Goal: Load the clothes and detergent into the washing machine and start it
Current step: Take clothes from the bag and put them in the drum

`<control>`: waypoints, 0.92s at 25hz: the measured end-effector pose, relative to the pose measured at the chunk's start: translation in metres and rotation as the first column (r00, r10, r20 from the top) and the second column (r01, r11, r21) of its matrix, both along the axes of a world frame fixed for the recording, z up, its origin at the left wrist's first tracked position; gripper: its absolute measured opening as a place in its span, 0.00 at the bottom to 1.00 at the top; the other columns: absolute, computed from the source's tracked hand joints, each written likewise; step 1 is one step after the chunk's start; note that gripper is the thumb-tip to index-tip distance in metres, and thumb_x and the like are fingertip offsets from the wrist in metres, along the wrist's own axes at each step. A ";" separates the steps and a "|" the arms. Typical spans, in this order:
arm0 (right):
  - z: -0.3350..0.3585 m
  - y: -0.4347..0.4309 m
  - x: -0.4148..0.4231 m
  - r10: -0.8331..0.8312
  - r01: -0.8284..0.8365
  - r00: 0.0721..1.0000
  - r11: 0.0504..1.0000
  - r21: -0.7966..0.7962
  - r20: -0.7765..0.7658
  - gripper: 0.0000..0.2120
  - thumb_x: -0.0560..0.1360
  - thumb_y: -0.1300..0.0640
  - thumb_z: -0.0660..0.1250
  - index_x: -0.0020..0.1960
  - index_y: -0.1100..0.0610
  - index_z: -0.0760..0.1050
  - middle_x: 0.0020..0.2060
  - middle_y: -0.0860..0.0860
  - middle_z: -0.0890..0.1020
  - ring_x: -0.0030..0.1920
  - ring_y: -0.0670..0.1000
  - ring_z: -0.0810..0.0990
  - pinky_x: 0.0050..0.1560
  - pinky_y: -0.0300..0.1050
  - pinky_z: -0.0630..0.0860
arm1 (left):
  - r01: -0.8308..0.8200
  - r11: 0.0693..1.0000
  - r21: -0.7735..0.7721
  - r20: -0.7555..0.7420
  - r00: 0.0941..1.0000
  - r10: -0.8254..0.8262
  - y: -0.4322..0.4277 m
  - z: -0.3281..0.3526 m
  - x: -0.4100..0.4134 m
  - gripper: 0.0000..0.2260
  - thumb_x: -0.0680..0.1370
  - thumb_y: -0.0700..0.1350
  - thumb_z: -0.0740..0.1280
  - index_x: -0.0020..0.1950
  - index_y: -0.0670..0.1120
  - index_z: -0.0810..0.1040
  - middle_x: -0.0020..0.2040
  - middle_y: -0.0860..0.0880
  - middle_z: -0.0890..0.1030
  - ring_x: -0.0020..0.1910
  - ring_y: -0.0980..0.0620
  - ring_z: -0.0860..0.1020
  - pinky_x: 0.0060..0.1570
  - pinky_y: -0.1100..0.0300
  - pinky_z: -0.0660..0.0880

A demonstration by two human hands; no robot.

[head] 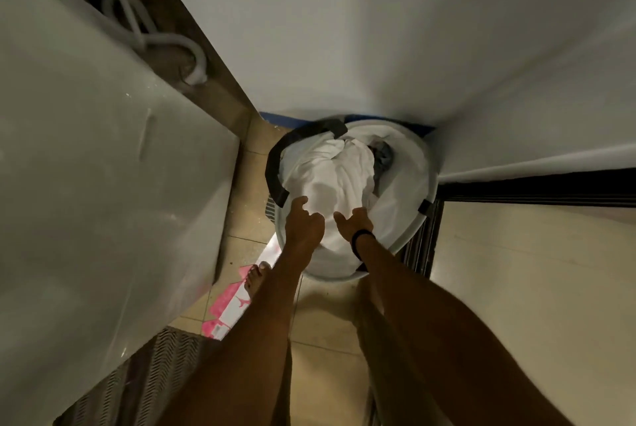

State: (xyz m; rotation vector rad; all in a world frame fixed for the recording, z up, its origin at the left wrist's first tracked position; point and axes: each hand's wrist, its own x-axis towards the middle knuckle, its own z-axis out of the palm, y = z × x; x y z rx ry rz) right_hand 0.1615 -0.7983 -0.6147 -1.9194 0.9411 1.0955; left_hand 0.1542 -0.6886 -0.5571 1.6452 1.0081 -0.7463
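— Both busy, the hands?
— Both are down in the laundry basket (409,184). The left hand (304,224) has its fingers curled into the near edge of the white clothes (330,177) and grips a fold. The right hand (354,222), a black band (361,236) at its wrist, lies just beside it on the same cloth, thumb pointing toward the left hand. Its fingers sink out of sight in the fabric, so I cannot tell whether it has hold.
— And the load itself?
— Heaped in the round basket, which stands on the tiled floor (516,270) in the corner of two white walls. Something grey (383,157) shows at the far side beneath the white.
— The washing machine?
— The washing machine (103,167) fills the left side, near the basket, with a pale hose (172,43) behind it. A pink-and-white box (230,308) lies on the floor at its base, a bare foot (254,279) on the box's edge.
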 end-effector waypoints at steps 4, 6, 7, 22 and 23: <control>-0.087 0.011 -0.011 0.441 -0.470 0.876 0.872 -0.135 -0.195 0.34 0.77 0.41 0.65 0.75 0.58 0.60 0.74 0.60 0.62 0.74 0.62 0.62 0.72 0.57 0.65 | -0.116 0.992 -0.058 0.006 0.993 0.116 0.003 -0.067 -0.023 0.22 0.78 0.37 0.62 0.72 0.48 0.70 0.59 0.41 0.79 0.61 0.38 0.79 0.64 0.41 0.76; -0.086 0.021 -0.028 0.559 -0.582 0.810 0.804 -0.124 -0.175 0.23 0.80 0.48 0.62 0.70 0.60 0.68 0.70 0.60 0.70 0.71 0.61 0.68 0.70 0.56 0.68 | -0.120 0.991 -0.057 -0.011 0.993 0.120 0.006 -0.067 -0.032 0.20 0.79 0.39 0.62 0.70 0.50 0.71 0.55 0.45 0.80 0.58 0.43 0.80 0.61 0.44 0.78; -0.072 0.025 -0.037 0.539 -0.547 0.836 0.834 -0.075 -0.100 0.19 0.81 0.52 0.60 0.67 0.62 0.71 0.67 0.61 0.74 0.68 0.61 0.72 0.68 0.54 0.70 | -0.117 0.991 -0.059 -0.030 0.993 0.115 0.007 -0.059 -0.036 0.20 0.79 0.39 0.62 0.70 0.49 0.71 0.58 0.44 0.80 0.59 0.42 0.80 0.62 0.43 0.78; 0.486 0.005 -0.006 -0.260 -0.247 0.881 0.457 0.855 0.394 0.12 0.81 0.52 0.62 0.50 0.63 0.73 0.26 0.46 0.70 0.33 0.49 0.76 0.52 0.50 0.78 | 0.304 0.952 -0.021 0.297 0.912 -0.285 0.017 0.324 -0.030 0.11 0.77 0.25 0.62 0.55 0.37 0.76 0.54 0.39 0.76 0.56 0.39 0.74 0.66 0.37 0.70; 0.515 0.002 -0.004 -0.227 -0.289 0.864 0.510 0.810 0.451 0.14 0.81 0.52 0.62 0.48 0.64 0.75 0.27 0.47 0.73 0.33 0.48 0.77 0.50 0.49 0.79 | 0.290 0.957 -0.001 0.325 0.905 -0.274 0.020 0.354 -0.030 0.11 0.77 0.26 0.64 0.60 0.32 0.75 0.58 0.34 0.77 0.59 0.36 0.75 0.66 0.38 0.71</control>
